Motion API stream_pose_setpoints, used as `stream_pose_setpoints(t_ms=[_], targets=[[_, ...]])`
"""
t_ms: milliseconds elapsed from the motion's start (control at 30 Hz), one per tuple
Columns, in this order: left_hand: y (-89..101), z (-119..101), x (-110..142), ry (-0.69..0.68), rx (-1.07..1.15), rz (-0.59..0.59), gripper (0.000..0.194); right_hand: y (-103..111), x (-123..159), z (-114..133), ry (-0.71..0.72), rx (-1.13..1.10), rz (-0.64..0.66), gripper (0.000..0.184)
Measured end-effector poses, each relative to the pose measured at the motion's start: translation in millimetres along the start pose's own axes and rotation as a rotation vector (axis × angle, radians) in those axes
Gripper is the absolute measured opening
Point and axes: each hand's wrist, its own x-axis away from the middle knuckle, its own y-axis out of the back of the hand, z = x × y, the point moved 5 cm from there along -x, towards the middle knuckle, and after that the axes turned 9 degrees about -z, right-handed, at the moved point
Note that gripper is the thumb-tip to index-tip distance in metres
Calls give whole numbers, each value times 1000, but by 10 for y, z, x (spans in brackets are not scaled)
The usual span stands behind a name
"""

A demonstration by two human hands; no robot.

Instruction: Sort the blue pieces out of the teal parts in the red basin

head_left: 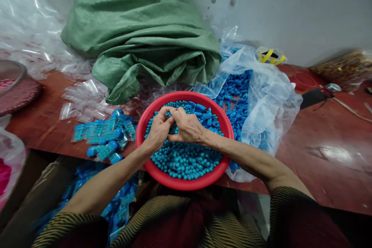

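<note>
My left hand (159,128) and my right hand (187,124) meet over a red plastic basin (186,184), fingertips pinched together. Whatever is between the fingers is hidden or too small to name. Turquoise beads (186,162) fill much of the basin below my hands. Among them, toward the back right, lie blue plastic caps (207,115). Left of the basin is a heap of clear tubes filled with beads and closed with blue caps (106,133).
A green cloth sack (145,27) stands behind the basin. Empty clear tubes (87,99) lie at left. An opened plastic bag (261,93) holds more blue pieces at right. More filled tubes (122,205) sit below the red table's edge (319,151).
</note>
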Motion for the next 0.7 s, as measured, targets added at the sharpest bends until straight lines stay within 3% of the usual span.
stream_pose_setpoints(t_ms=[133, 200, 267, 367, 433, 500, 567, 600, 700], targets=[[145, -91, -33, -107, -157, -33, 21, -43, -86, 28, 26, -149, 20, 77], [327, -176, -46, -106, -208, -37, 25, -65, -139, 34, 76, -251, 41, 76], [653, -254, -43, -77, -242, -131, 30, -101, -172, 21, 114, -308, 98, 65], [1327, -308, 24, -88, -330, -398, 32, -217, -148, 0, 135, -276, 278, 30], [1734, -268, 89, -83, -518, -531, 34, -311, -96, 35, 188, -232, 389, 19], [2001, -276, 161, -183, -812, -676, 43, -396, -51, 102, 270, -192, 429, 19], [2051, -298, 210, -303, -988, -747, 48, -476, -25, 169, 345, -149, 430, 20], [1998, -305, 216, -348, -1010, -730, 47, -512, -17, 196, 373, -134, 432, 20], [1651, -357, 206, -455, -932, -600, 38, -584, 1, 236, 406, -148, 473, 21]])
